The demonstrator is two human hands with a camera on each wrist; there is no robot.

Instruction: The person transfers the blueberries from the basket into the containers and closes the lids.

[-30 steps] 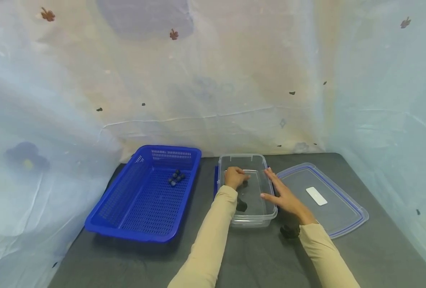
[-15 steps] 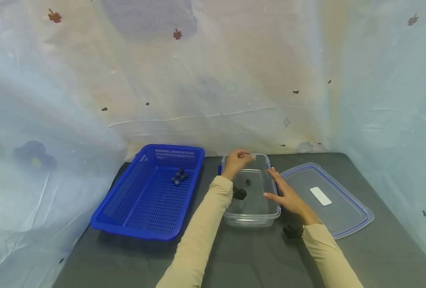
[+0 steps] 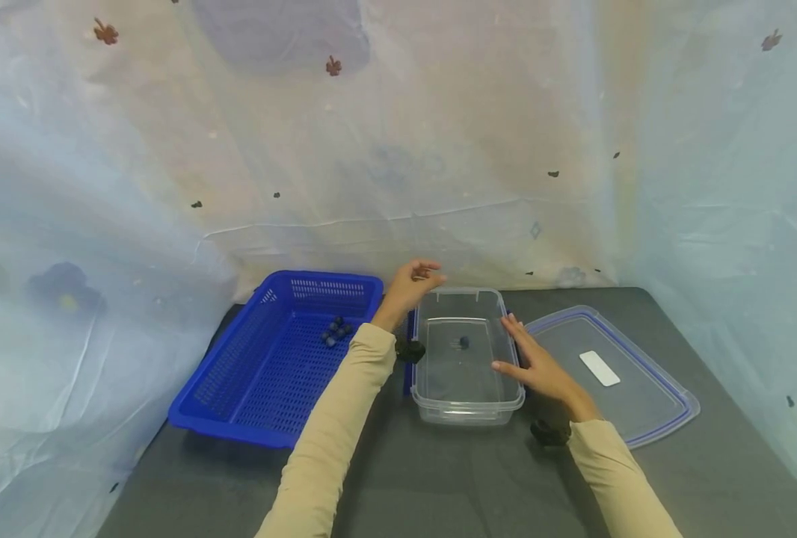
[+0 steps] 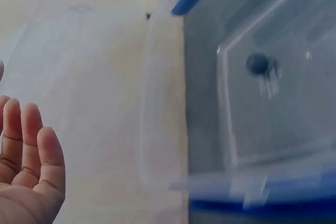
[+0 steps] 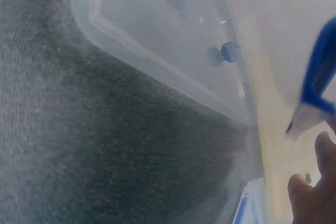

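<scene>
My left hand (image 3: 408,288) hangs above the back left corner of the clear plastic container (image 3: 469,407), its fingers loosely bent around nothing. The left wrist view shows its slightly bent fingers (image 4: 50,153) apart from the container. A single dark blue blueberry (image 3: 464,342) lies on the container floor, seen from closer in the left wrist view as a round blueberry (image 4: 258,64). My right hand (image 3: 540,370) rests at the container's right rim with thumb and fingers spread. Several more blueberries (image 3: 336,330) sit together inside the blue slotted basket (image 3: 271,437) on the left.
A clear lid (image 3: 630,407) with a blue seal and a white label (image 3: 599,368) lies right of the container. Blue side clips hang from the container's sides. Patterned plastic sheeting (image 3: 398,149) rises behind the grey-covered table (image 3: 439,486).
My left hand has let go of the blueberry inside the container, then lifted and moved left past the container's rim. My right hand keeps its place at the right rim.
</scene>
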